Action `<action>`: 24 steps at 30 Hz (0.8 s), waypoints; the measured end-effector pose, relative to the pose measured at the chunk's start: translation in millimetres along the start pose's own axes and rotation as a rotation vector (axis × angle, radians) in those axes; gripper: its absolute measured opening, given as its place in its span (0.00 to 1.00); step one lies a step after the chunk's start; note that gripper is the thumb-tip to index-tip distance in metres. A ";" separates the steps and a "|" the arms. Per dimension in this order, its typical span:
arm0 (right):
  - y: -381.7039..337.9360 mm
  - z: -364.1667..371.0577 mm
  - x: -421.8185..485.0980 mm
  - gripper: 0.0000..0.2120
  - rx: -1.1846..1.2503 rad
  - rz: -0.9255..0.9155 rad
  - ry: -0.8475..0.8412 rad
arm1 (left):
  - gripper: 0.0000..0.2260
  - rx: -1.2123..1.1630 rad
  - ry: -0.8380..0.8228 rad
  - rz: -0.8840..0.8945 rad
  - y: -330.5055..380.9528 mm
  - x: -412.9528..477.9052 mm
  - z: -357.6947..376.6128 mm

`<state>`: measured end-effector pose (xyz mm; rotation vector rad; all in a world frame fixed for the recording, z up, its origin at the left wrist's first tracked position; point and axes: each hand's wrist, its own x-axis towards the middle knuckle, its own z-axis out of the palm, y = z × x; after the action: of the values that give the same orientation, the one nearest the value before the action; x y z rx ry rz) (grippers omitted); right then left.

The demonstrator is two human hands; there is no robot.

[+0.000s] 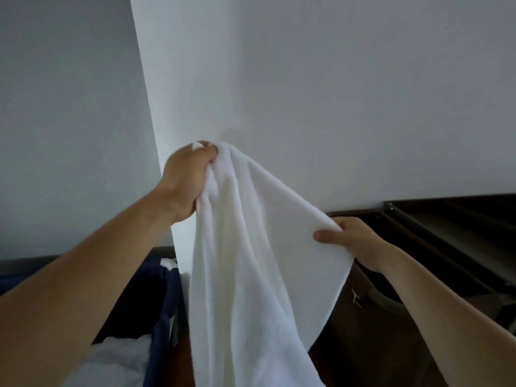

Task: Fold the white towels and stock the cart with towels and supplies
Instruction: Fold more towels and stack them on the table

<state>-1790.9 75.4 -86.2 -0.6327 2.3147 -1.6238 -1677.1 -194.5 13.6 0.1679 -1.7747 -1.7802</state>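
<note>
A white towel (251, 261) hangs in the air in front of a white wall, draping down past the bottom of the view. My left hand (185, 181) grips its bunched top corner, raised high. My right hand (350, 237) pinches the towel's edge lower and to the right, thumb on the near side. The cloth stretches between the two hands. The dark metal cart (446, 236) stands to the right, behind my right hand.
A dark blue fabric bin (156, 297) sits at the lower left with more white cloth (117, 361) inside it. A white wall corner (156, 135) runs down behind the towel. The dark floor shows between bin and cart.
</note>
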 end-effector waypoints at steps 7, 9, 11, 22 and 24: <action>-28.4 8.3 2.6 0.06 -0.340 -0.139 -0.051 | 0.15 0.629 -0.579 -0.106 -90.3 -23.1 5.5; -40.7 23.3 2.5 0.06 -0.401 -0.191 -0.094 | 0.17 0.516 -0.614 -0.145 -95.5 -33.0 15.5; -50.9 34.7 1.6 0.05 -0.446 -0.232 -0.107 | 0.15 0.401 -0.676 -0.212 -96.3 -39.0 23.3; -28.5 7.0 4.0 0.12 -0.337 -0.059 -0.009 | 0.09 0.424 -0.172 -0.090 -77.9 -9.5 5.2; -20.4 -5.8 -0.2 0.09 -0.275 -0.025 0.015 | 0.10 0.420 -0.151 -0.127 -79.2 -3.9 -3.9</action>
<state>-1789.0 74.4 -65.1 -0.7105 2.5743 -1.3344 -1697.9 -202.9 -62.6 0.3293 -2.2774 -1.5135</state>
